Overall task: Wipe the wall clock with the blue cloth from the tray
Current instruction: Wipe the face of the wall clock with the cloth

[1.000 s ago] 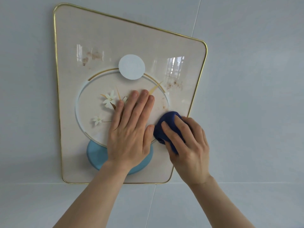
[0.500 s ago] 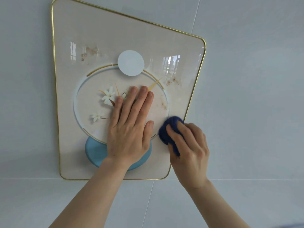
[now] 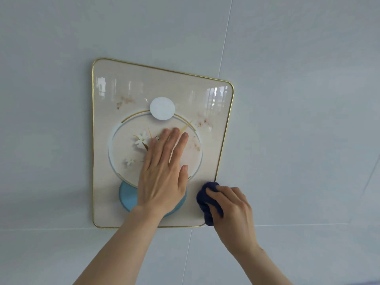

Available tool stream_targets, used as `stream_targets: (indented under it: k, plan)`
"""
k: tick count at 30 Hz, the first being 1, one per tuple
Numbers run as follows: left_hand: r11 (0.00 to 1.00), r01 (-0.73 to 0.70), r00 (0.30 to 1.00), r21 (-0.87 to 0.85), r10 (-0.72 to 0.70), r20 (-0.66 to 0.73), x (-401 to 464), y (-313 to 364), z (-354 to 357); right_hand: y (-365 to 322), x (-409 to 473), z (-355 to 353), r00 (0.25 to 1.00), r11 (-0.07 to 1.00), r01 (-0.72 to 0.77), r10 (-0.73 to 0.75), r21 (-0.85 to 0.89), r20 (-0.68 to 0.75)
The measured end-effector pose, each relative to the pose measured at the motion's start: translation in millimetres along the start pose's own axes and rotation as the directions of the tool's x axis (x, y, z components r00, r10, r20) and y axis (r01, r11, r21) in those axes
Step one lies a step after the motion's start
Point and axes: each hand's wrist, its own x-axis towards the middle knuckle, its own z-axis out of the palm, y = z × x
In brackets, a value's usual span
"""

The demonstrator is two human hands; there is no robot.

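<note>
Risk sits upper right: brown smudges (image 3: pixel 202 121) may survive, since right hand (image 3: pixel 232 208) clutching bunched dark-blue cloth (image 3: pixel 203 197) rubs gold-rimmed cream glass wall clock (image 3: pixel 164 89) bottom-right corner; left hand (image 3: pixel 164 171) lies flat, open.

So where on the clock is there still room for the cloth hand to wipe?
The top strip of the wall clock, above the white disc, is bare. So is the left side, beside the flowers. The bottom half is crowded: the left hand lies flat there, and the right hand bunches the blue cloth at the bottom right corner.
</note>
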Motion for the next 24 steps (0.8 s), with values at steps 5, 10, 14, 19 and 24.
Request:
stream_targets:
  k: [5, 10, 14, 19, 24]
  plan:
    - [0.999, 0.003, 1.0, 0.041, -0.002, -0.029, 5, -9, -9, -17, 53, -15, 0.977, 0.998, 0.02, -0.007, 0.055, -0.215]
    - [0.989, -0.024, 1.0, 0.143, 0.021, 0.023, 10, -26, -2, -34, 85, -3, 0.962, 0.971, 0.233, -0.239, -0.055, -0.136]
    - [0.983, -0.045, 0.999, 0.176, 0.044, 0.01, 10, -36, 9, -28, 92, 12, 0.948, 0.957, 0.275, -0.286, -0.09, -0.143]
    - [0.98, -0.046, 0.998, 0.191, 0.052, -0.023, 9, -40, 16, -22, 96, 21, 0.941, 0.976, 0.193, -0.212, -0.096, -0.264]
    - [0.983, -0.037, 0.998, 0.18, 0.045, -0.041, 10, -37, 17, -28, 96, 30, 0.917, 0.997, 0.07, -0.08, -0.039, -0.39]
